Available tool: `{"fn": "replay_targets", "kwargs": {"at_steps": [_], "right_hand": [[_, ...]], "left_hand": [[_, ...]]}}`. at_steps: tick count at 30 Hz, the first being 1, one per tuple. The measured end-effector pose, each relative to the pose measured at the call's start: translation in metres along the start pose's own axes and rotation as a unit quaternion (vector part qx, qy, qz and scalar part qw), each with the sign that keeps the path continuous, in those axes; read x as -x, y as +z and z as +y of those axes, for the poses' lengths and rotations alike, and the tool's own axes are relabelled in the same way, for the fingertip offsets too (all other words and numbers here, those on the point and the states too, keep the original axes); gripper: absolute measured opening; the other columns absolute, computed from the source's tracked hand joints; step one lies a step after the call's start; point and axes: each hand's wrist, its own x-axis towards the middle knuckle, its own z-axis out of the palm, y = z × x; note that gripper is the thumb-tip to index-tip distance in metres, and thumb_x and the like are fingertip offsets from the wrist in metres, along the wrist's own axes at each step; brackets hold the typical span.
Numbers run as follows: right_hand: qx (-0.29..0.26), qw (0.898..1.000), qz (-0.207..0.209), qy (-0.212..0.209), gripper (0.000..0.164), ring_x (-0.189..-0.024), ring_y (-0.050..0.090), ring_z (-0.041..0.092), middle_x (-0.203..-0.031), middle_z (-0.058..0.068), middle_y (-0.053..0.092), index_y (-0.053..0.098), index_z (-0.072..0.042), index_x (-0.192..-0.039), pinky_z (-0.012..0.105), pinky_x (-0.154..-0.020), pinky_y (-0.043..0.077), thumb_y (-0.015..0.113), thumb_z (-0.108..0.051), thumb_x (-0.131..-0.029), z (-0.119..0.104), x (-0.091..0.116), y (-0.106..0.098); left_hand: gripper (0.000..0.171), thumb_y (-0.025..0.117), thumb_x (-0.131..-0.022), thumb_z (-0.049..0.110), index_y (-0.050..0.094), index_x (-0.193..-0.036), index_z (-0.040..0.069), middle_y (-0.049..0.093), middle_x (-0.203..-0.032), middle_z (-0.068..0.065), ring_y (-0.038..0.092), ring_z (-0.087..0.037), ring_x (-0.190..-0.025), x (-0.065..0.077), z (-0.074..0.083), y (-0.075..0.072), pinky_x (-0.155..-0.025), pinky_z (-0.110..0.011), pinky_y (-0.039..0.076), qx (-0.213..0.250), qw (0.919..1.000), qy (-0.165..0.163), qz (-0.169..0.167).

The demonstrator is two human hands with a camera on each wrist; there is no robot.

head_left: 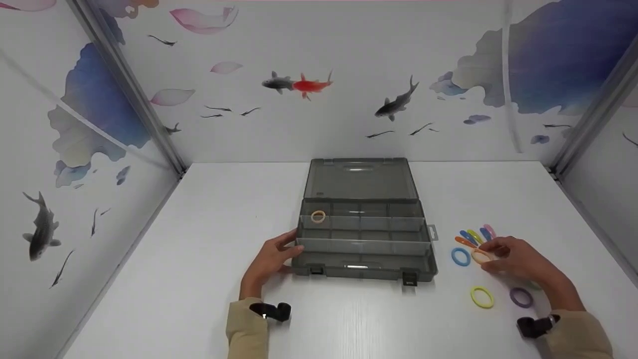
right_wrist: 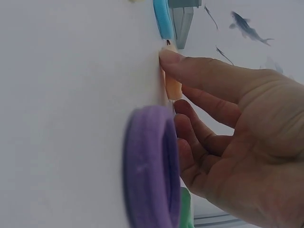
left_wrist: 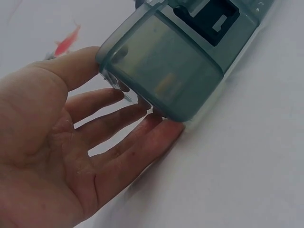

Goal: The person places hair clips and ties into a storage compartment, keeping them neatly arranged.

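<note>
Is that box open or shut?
Open. The box has its lid folded back behind it, so you can see right into its compartments, with a ring inside.

Cannot see several things whole.
Cannot trace all of the orange ring (right_wrist: 174,89) behind the right grip (head_left: 519,260), nor tell what the small fanned coloured pieces (head_left: 474,235) are. In the right wrist view, loses a green thing (right_wrist: 185,209) and the slightly blurred purple ring (right_wrist: 146,166) to the bottom edge, and the blue ring (right_wrist: 163,20) to the top edge. In the left wrist view, loses the box (left_wrist: 152,61) past the top edge and cannot identify an orange smear (left_wrist: 166,84) through the wall. In the head view, loses part of the left grip (head_left: 270,257) behind the box.
</note>
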Motion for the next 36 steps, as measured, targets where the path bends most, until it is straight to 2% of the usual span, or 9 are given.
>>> {"fn": "replay_targets", "kwargs": {"at_steps": [4,13,20,24,28,31,36], "right_hand": [[0.000,1.000,-0.001,0.006,0.056,-0.101,0.053,0.031,-0.118,0.024,0.060,0.061,0.001,-0.129,0.036,-0.082,0.052,0.079,-0.030,-0.086,0.000,0.000,0.000],[-0.007,1.000,-0.009,0.024,0.062,-0.103,0.052,0.033,-0.121,0.026,0.057,0.059,0.000,-0.132,0.042,-0.084,0.054,0.079,-0.036,-0.086,-0.002,0.000,0.000],[-0.016,1.000,-0.007,0.025,0.062,-0.101,0.053,0.031,-0.120,0.025,0.058,0.058,0.002,-0.130,0.035,-0.081,0.052,0.078,-0.037,-0.087,-0.004,0.000,-0.001],[-0.013,1.000,0.005,0.006,0.058,-0.105,0.056,0.035,-0.124,0.028,0.057,0.059,0.002,-0.129,0.035,-0.081,0.054,0.076,-0.035,-0.088,-0.007,0.002,-0.002],[-0.021,0.999,0.033,-0.016,0.057,-0.115,0.052,0.045,-0.132,0.033,0.051,0.058,0.001,-0.131,0.045,-0.086,0.054,0.074,-0.036,-0.091,-0.016,0.006,-0.005],[-0.028,0.997,0.057,-0.037,0.057,-0.119,0.050,0.048,-0.138,0.033,0.048,0.057,0.000,-0.133,0.049,-0.089,0.054,0.073,-0.036,-0.092,-0.025,0.010,-0.007],[-0.028,0.994,0.077,-0.076,0.052,-0.121,0.051,0.046,-0.138,0.027,0.051,0.060,-0.001,-0.130,0.034,-0.082,0.053,0.073,-0.034,-0.092,-0.041,0.015,-0.008]], "left_hand": [[0.067,0.067,-0.098,0.029,0.038,-0.156,0.012,0.036,-0.161,-0.017,0.046,-0.040,-0.140,0.001,-0.001,0.001,-0.095,-0.053,0.056,0.000,1.0000,0.003,0.002],[0.067,0.067,-0.097,0.029,0.038,-0.155,0.012,0.036,-0.161,-0.017,0.045,-0.040,-0.141,0.001,0.000,0.001,-0.096,-0.054,0.055,0.005,1.0000,0.005,0.000],[0.066,0.067,-0.097,0.028,0.039,-0.155,0.012,0.037,-0.160,-0.017,0.046,-0.040,-0.141,0.001,0.000,0.001,-0.097,-0.054,0.055,0.011,0.9999,0.004,-0.001],[0.069,0.069,-0.096,0.031,0.039,-0.155,0.014,0.036,-0.161,-0.016,0.047,-0.039,-0.140,0.001,0.000,0.000,-0.095,-0.051,0.057,0.012,0.9999,0.003,-0.003],[0.071,0.070,-0.095,0.034,0.038,-0.156,0.014,0.034,-0.162,-0.016,0.048,-0.039,-0.139,0.000,0.000,-0.002,-0.092,-0.050,0.058,0.014,0.9998,0.009,-0.006],[0.071,0.070,-0.095,0.032,0.038,-0.156,0.013,0.034,-0.162,-0.016,0.048,-0.040,-0.139,0.000,0.000,-0.002,-0.092,-0.051,0.058,0.013,0.9998,0.014,-0.007],[0.070,0.069,-0.096,0.031,0.038,-0.156,0.013,0.033,-0.162,-0.017,0.047,-0.040,-0.140,0.000,-0.002,-0.002,-0.093,-0.052,0.057,0.014,0.9998,0.013,-0.010]]}}
